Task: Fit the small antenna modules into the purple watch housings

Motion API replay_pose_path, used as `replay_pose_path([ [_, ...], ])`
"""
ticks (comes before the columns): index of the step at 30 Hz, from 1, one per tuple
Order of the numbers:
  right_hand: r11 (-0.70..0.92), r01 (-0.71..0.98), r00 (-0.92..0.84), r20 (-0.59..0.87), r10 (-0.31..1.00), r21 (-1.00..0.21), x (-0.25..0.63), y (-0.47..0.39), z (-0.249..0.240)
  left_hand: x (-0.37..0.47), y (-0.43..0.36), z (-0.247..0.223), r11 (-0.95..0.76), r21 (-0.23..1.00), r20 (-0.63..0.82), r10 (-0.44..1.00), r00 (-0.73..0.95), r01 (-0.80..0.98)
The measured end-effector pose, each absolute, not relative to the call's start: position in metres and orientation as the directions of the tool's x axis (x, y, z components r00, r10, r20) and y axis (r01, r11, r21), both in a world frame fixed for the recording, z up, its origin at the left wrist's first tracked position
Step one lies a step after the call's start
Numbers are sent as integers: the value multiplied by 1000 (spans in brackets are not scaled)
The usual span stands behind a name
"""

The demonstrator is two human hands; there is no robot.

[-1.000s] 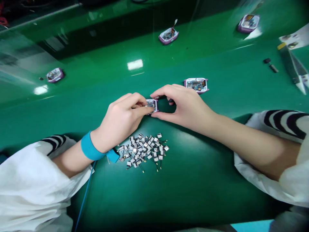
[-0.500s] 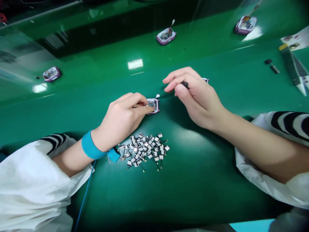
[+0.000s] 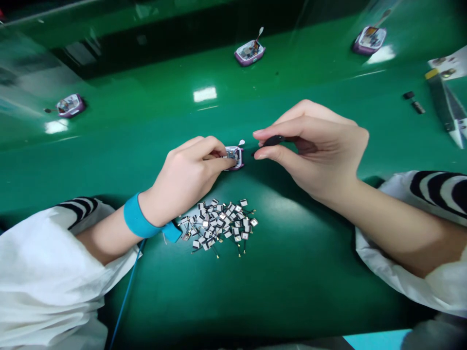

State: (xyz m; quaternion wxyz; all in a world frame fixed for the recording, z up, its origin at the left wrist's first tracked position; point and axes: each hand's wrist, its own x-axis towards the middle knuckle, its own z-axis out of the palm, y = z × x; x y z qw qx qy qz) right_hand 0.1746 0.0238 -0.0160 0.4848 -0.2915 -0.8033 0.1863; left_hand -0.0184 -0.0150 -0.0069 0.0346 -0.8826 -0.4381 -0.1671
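Observation:
My left hand (image 3: 193, 167), with a blue wrist strap (image 3: 138, 217), is closed on a small purple-and-white device case (image 3: 239, 158). The case lies open side up, showing a circuit board inside, and a small white round part on a lead sticks out at its top. My fingers cover its left half; the thumb reaches onto the board. Just to the right, my right hand (image 3: 310, 148) pinches a slim black tool (image 3: 273, 140) between thumb and fingers, apart from the case. What kind of tool it is cannot be made out.
Several small square antenna-like parts (image 3: 219, 226) with black leads lie in a pile below my left hand. More open purple cases stand farther off, at the left (image 3: 70, 106), middle (image 3: 250, 53) and right (image 3: 369, 40). White-tipped tweezers (image 3: 447, 109) lie at the far right.
My right hand has turned and shifted right, and its fingers now pinch the black tool near their tips. My left hand stays on the case.

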Motion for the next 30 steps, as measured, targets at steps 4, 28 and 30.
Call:
replay_pose_path([
  [4,764,294,-372,668,645,-574,175,24,-17,-18,-15,-7,-610,90,330,764,555,787],
  [28,727,305,-359,633,686,-615,174,24,-18,-18,-15,-5,-612,107,325,766,554,784],
  [30,734,302,-365,637,679,-609,173,23,-18,-18,-15,-5,-613,105,324,765,556,783],
])
